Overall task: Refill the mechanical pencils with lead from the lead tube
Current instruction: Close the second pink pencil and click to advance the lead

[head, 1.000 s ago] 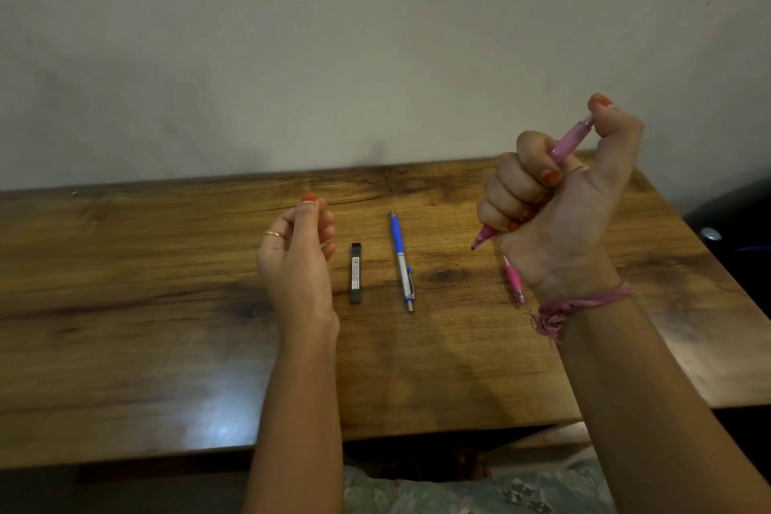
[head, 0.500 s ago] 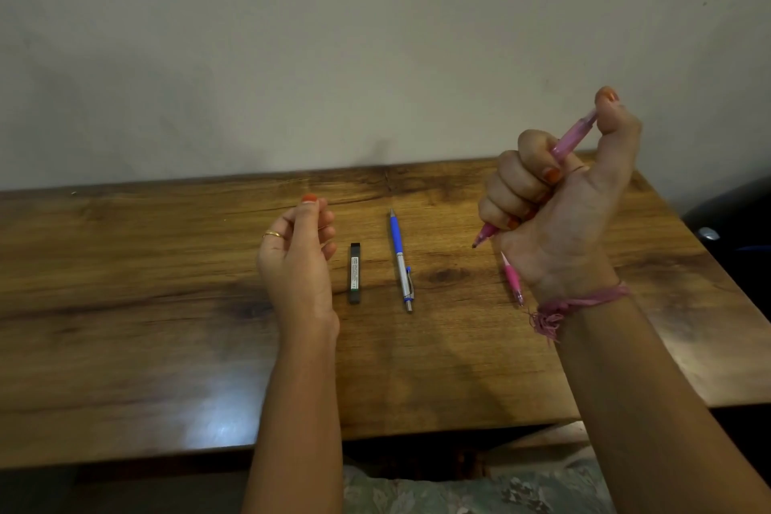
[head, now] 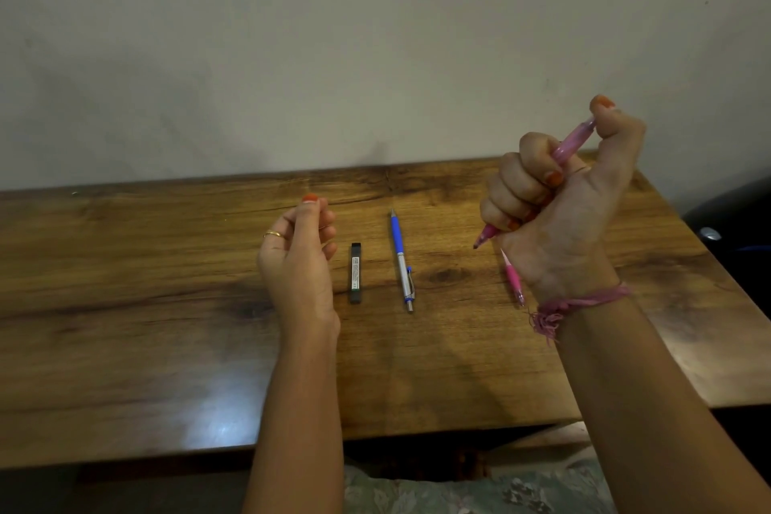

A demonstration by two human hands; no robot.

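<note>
My right hand (head: pixel 559 217) is raised over the table's right side and grips a pink mechanical pencil (head: pixel 569 144) in a fist. The thumb lies on its top end and the tip points down and left. A second pink pencil (head: pixel 512 279) lies on the table, partly hidden behind that hand. A blue and silver pencil (head: pixel 400 259) lies at the middle, with the black lead tube (head: pixel 356 272) to its left. My left hand (head: pixel 298 259) hovers left of the tube, thumb against curled fingertips. I cannot make out anything between them.
The wooden table (head: pixel 167 305) stands against a plain wall. A dark rounded object (head: pixel 726 217) sits past the table's right edge. Patterned cloth (head: pixel 479 492) shows below the front edge.
My right thumb has shifted slightly on the pink pencil's top end, up and then down again. The left hand and the things on the table have not moved.
</note>
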